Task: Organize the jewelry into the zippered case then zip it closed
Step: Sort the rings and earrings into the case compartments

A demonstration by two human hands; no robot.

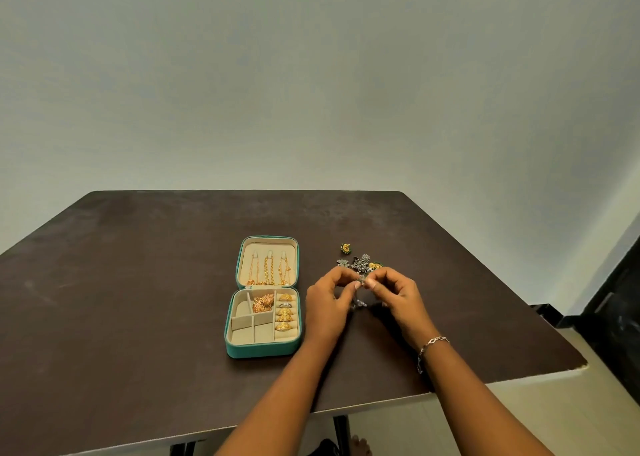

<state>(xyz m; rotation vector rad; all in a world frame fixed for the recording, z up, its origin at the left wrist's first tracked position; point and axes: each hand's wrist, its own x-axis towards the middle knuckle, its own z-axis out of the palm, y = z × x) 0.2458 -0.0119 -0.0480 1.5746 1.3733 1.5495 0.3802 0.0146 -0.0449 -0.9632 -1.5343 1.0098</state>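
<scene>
Case (263, 346): teal, zippered, lay open flat on the dark table (138, 265), left of both hands. Lid (267, 262), far half: three gold chains (268, 268) hung in a row against the beige lining. Base, near half: five rings (285, 311) stood in the roll slots along the right side, four gold and one silver; a coppery-gold piece (264, 302) filled the far middle compartment; the other compartments showed only lining.

Loose pile (362, 263): silver-grey and yellow-green items, on the table just beyond the fingertips. One green-and-gold earring (345, 247) lay apart, farther back.

Left hand (329, 299) and right hand (394, 294): fingertips pinched together on a small silver piece (360, 284) between them, a part of it dangling below. Right wrist bore a bracelet (431, 346).
</scene>
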